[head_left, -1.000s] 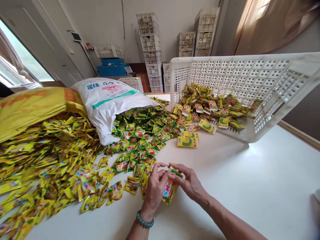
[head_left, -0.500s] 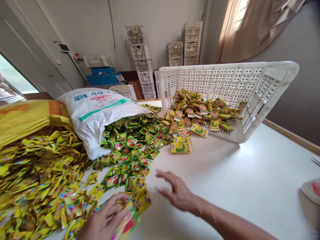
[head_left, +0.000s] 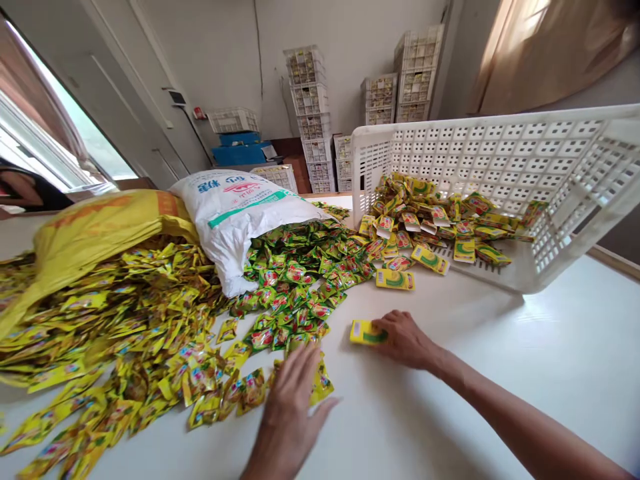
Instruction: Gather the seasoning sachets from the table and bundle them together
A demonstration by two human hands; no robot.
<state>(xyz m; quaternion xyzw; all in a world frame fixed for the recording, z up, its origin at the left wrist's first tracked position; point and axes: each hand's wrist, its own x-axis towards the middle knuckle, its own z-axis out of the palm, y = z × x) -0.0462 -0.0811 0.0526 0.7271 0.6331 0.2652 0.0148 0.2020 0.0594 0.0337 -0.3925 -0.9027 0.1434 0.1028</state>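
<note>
My right hand [head_left: 406, 340] grips a small yellow box [head_left: 367, 332] by its right end, low over the white table [head_left: 480, 360]. Fingers apart, my left hand [head_left: 295, 407] is over the near edge of the packets, partly covering a yellow packet [head_left: 321, 383]. Nothing shows in its grasp. Green packets [head_left: 295, 273] spill from a white sack [head_left: 245, 207], and yellow packets [head_left: 150, 287] lie beside a yellow sack [head_left: 115, 217]. Another yellow box [head_left: 395, 279] rests flat beyond my right hand.
A tipped white crate [head_left: 500, 143] with many small boxes [head_left: 420, 207] spilling out stands at the back right. Stacked crates [head_left: 315, 127] and blue boxes [head_left: 240, 153] are by the wall. A person's arm [head_left: 23, 187] shows at far left.
The view has shifted left. My right hand has closed on one of the two yellow boxes and drawn it nearer. My left hand no longer shows the colourful packet it held.
</note>
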